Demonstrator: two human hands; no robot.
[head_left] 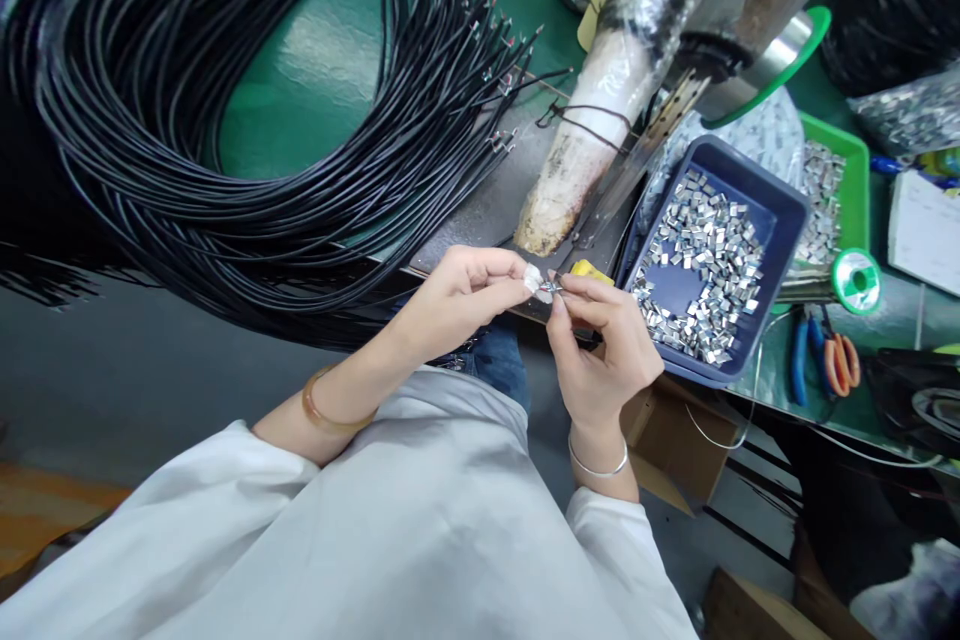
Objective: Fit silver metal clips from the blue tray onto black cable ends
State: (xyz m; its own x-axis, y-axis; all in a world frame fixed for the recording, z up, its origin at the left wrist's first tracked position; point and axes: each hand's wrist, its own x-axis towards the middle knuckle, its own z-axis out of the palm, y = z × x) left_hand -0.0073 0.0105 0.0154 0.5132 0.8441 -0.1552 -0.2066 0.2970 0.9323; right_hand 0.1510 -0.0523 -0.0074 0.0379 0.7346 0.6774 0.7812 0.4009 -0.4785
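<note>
In front of my waist, at the bench edge, my two hands meet at the fingertips. A small silvery metal part [551, 287] shows between them, with its details too small to make out. My left hand [476, 300] is closed in a pinch at its left side, and white wrapping covers a fingertip. Whatever lies inside that pinch is hidden. From the right, my right hand [607, 340] pinches the metal part between thumb and fingers. A blue tray [784, 220] of small shiny metal pieces [720, 250] stands just right of my right hand.
A large looped bundle of black cables [300, 190] lies on the green bench [322, 60] at left. Ahead stands a wrapped machine tube [592, 130]. To the right are a green tray [855, 180], a solder spool [856, 282] and orange-and-blue-handled pliers [840, 360]. Below is a cardboard box [675, 440].
</note>
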